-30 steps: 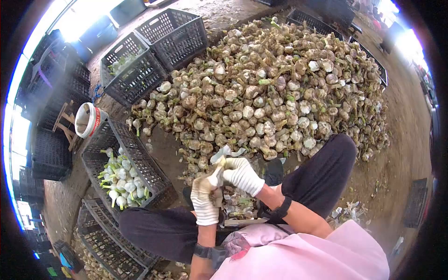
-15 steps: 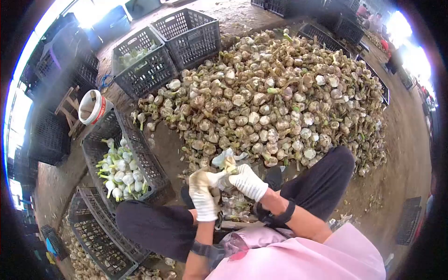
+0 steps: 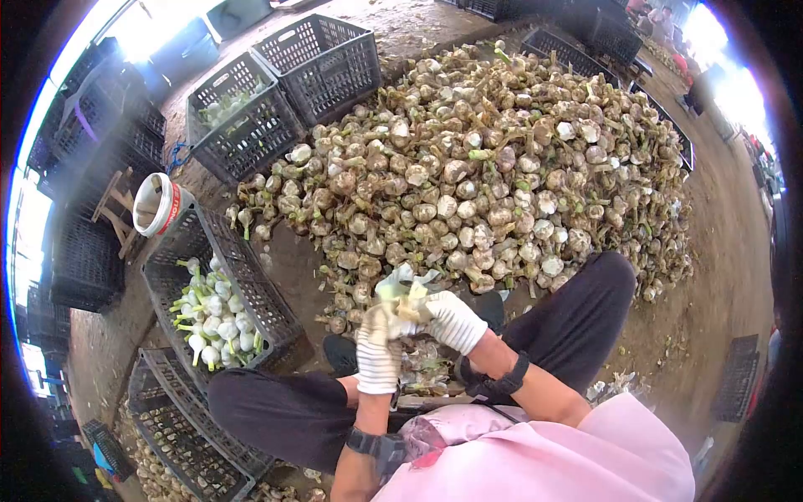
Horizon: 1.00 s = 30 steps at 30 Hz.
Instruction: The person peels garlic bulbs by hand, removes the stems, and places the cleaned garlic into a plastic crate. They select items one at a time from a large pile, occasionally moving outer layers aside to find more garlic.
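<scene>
In front of my lap, my left hand [image 3: 378,356] and my right hand [image 3: 456,323] meet, both in white striped gloves. Their fingers are closed around a garlic bulb [image 3: 407,306], which is partly hidden and blurred. Pale loose skin [image 3: 404,280] sticks out above the fingers. Beyond my hands lies a big heap of dirty garlic [image 3: 468,188]. To the left, cleaned white garlic with green stems [image 3: 216,318] lies in a black crate [image 3: 280,322]. Below my hands are scraps of peel [image 3: 425,368] between my legs.
Another black crate [image 3: 180,427] stands at the lower left, with garlic around it. A white bucket [image 3: 155,205] is beside the left crates. Two black crates [image 3: 322,67] stand behind the heap at the upper left, one with pale green scraps. My knees flank my hands.
My hands have turned slightly around the garlic bulb, and the loose skin above it has shifted. The view has swung a little, moving the surroundings slightly left and up.
</scene>
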Each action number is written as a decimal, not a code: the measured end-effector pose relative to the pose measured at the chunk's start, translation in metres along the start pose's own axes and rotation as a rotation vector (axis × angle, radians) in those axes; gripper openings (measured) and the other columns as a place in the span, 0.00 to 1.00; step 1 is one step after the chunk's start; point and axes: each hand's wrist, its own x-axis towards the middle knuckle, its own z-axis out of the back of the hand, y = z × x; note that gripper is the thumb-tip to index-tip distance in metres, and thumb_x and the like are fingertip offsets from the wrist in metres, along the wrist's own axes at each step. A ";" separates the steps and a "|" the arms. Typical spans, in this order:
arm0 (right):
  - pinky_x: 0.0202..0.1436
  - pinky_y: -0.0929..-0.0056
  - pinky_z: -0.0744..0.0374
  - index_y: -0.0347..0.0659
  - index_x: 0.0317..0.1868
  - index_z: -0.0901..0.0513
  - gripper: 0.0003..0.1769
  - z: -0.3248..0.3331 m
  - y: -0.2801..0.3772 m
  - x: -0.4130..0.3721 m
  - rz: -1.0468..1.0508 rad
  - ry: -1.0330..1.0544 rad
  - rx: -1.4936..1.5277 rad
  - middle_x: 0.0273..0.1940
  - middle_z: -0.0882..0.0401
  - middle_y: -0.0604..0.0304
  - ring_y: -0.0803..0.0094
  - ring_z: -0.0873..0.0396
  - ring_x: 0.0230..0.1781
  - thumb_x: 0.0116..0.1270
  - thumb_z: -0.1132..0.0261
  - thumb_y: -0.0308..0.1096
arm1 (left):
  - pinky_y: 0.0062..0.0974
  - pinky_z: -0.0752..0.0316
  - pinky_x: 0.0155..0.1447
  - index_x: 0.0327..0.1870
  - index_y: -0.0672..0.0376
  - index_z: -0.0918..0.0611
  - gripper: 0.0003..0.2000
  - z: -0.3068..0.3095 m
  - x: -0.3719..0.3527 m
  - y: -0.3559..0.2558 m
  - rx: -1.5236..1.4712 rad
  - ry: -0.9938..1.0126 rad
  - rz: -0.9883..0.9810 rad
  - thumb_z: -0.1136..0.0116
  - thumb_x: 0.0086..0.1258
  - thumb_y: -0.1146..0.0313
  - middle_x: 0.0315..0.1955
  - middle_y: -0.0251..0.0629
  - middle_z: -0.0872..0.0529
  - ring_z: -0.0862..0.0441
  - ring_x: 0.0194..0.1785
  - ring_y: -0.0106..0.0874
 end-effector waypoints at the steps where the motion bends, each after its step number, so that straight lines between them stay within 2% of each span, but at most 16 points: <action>1: 0.42 0.78 0.25 0.33 0.42 0.18 0.12 0.008 -0.005 0.005 0.026 0.043 0.208 0.35 0.19 0.62 0.77 0.23 0.34 0.56 0.41 0.24 | 0.21 0.26 0.47 0.45 0.62 0.23 0.13 0.021 0.009 0.009 -0.290 0.168 0.063 0.48 0.72 0.59 0.34 0.35 0.19 0.22 0.39 0.26; 3: 0.42 0.79 0.26 0.34 0.37 0.19 0.09 -0.019 0.018 -0.010 -0.053 0.039 0.281 0.33 0.19 0.62 0.77 0.23 0.36 0.56 0.41 0.24 | 0.25 0.26 0.46 0.42 0.62 0.23 0.10 0.062 0.028 0.053 1.049 0.105 -0.479 0.47 0.69 0.65 0.31 0.35 0.20 0.21 0.39 0.30; 5: 0.43 0.79 0.27 0.32 0.43 0.18 0.14 -0.031 0.017 -0.010 -0.004 -0.048 -0.431 0.34 0.18 0.62 0.79 0.24 0.35 0.58 0.37 0.29 | 0.28 0.26 0.46 0.43 0.61 0.23 0.08 0.087 0.037 0.069 1.085 0.052 -0.450 0.48 0.67 0.68 0.33 0.36 0.19 0.21 0.40 0.32; 7: 0.44 0.80 0.27 0.32 0.43 0.18 0.14 -0.029 0.011 -0.009 -0.005 -0.046 -0.398 0.34 0.18 0.63 0.80 0.25 0.35 0.58 0.37 0.29 | 0.34 0.25 0.45 0.45 0.59 0.22 0.11 0.100 0.039 0.073 1.137 -0.059 -0.392 0.51 0.63 0.75 0.37 0.38 0.18 0.20 0.41 0.35; 8: 0.45 0.80 0.27 0.32 0.43 0.18 0.13 -0.027 0.009 -0.007 -0.012 -0.035 -0.380 0.34 0.19 0.64 0.80 0.25 0.36 0.58 0.37 0.29 | 0.31 0.24 0.46 0.49 0.60 0.23 0.15 0.088 0.034 0.059 1.346 -0.047 -0.604 0.54 0.62 0.79 0.42 0.40 0.19 0.20 0.42 0.33; 9: 0.46 0.81 0.28 0.32 0.43 0.18 0.13 -0.027 0.008 -0.006 -0.019 -0.021 -0.364 0.35 0.19 0.64 0.81 0.25 0.36 0.58 0.37 0.29 | 0.31 0.24 0.46 0.49 0.60 0.23 0.15 0.068 0.026 0.042 1.344 -0.052 -0.605 0.54 0.62 0.79 0.42 0.40 0.19 0.20 0.42 0.33; 11: 0.44 0.80 0.28 0.37 0.39 0.19 0.09 -0.036 0.020 -0.009 -0.014 -0.017 -0.330 0.34 0.21 0.69 0.82 0.27 0.36 0.57 0.38 0.24 | 0.27 0.23 0.48 0.52 0.60 0.23 0.18 0.034 0.010 0.016 -0.171 -0.098 -0.188 0.54 0.61 0.82 0.44 0.41 0.20 0.20 0.44 0.31; 13: 0.46 0.79 0.27 0.36 0.44 0.20 0.12 -0.037 0.027 -0.011 0.167 0.047 -0.425 0.37 0.20 0.68 0.82 0.26 0.38 0.58 0.38 0.24 | 0.28 0.22 0.50 0.56 0.57 0.24 0.22 0.031 0.010 0.002 0.095 0.005 -0.232 0.47 0.58 0.82 0.47 0.40 0.20 0.20 0.48 0.32; 17: 0.50 0.79 0.27 0.38 0.52 0.21 0.17 -0.032 0.046 -0.015 0.138 0.043 -0.472 0.40 0.20 0.69 0.82 0.26 0.41 0.60 0.38 0.26 | 0.37 0.18 0.44 0.55 0.66 0.25 0.19 0.028 0.008 -0.021 -0.086 0.174 0.078 0.44 0.62 0.70 0.51 0.47 0.21 0.21 0.52 0.38; 19: 0.51 0.78 0.27 0.39 0.53 0.21 0.18 -0.033 0.055 -0.021 0.129 0.046 -0.464 0.39 0.20 0.68 0.81 0.25 0.42 0.61 0.38 0.26 | 0.32 0.18 0.41 0.49 0.67 0.24 0.24 0.012 -0.002 -0.035 -0.216 0.130 0.225 0.44 0.67 0.52 0.44 0.47 0.18 0.18 0.45 0.36; 21: 0.51 0.78 0.27 0.39 0.54 0.22 0.20 -0.030 0.055 -0.022 0.159 0.092 -0.750 0.40 0.20 0.66 0.79 0.25 0.42 0.60 0.37 0.25 | 0.28 0.20 0.40 0.48 0.64 0.23 0.24 0.012 0.007 -0.015 -0.098 -0.108 0.304 0.43 0.66 0.49 0.40 0.45 0.17 0.18 0.38 0.33; 23: 0.49 0.76 0.27 0.36 0.41 0.20 0.10 -0.042 0.039 -0.024 0.197 0.056 -0.761 0.36 0.20 0.60 0.73 0.24 0.39 0.58 0.39 0.24 | 0.28 0.23 0.44 0.50 0.59 0.22 0.16 0.025 0.017 0.012 -0.058 -0.135 0.402 0.44 0.69 0.57 0.41 0.41 0.17 0.20 0.41 0.32; 25: 0.46 0.75 0.26 0.35 0.36 0.21 0.06 -0.048 0.028 -0.018 0.600 0.012 -1.074 0.34 0.21 0.58 0.70 0.24 0.38 0.57 0.41 0.22 | 0.31 0.24 0.49 0.54 0.59 0.24 0.16 0.025 0.009 0.016 -0.179 -0.169 0.533 0.46 0.70 0.60 0.47 0.41 0.18 0.21 0.47 0.34; 26: 0.46 0.75 0.26 0.35 0.36 0.21 0.06 -0.048 0.030 -0.019 0.599 0.014 -1.074 0.34 0.21 0.58 0.70 0.24 0.38 0.57 0.41 0.22 | 0.36 0.25 0.53 0.57 0.59 0.25 0.18 0.027 0.012 0.019 -0.413 0.016 0.516 0.46 0.71 0.61 0.50 0.41 0.19 0.22 0.49 0.34; 28: 0.44 0.74 0.25 0.36 0.41 0.20 0.11 -0.048 0.036 -0.024 0.311 0.012 -0.834 0.33 0.21 0.57 0.69 0.23 0.36 0.57 0.43 0.21 | 0.37 0.26 0.56 0.58 0.59 0.26 0.18 0.033 0.006 0.021 -0.382 0.097 0.492 0.46 0.71 0.60 0.50 0.40 0.20 0.22 0.50 0.34; 30: 0.42 0.74 0.25 0.36 0.42 0.20 0.13 -0.045 0.034 -0.019 0.396 -0.051 -0.825 0.33 0.21 0.58 0.71 0.24 0.35 0.56 0.43 0.21 | 0.34 0.23 0.54 0.55 0.60 0.25 0.19 0.021 0.005 0.017 -0.339 0.091 0.401 0.46 0.70 0.57 0.45 0.41 0.19 0.21 0.47 0.33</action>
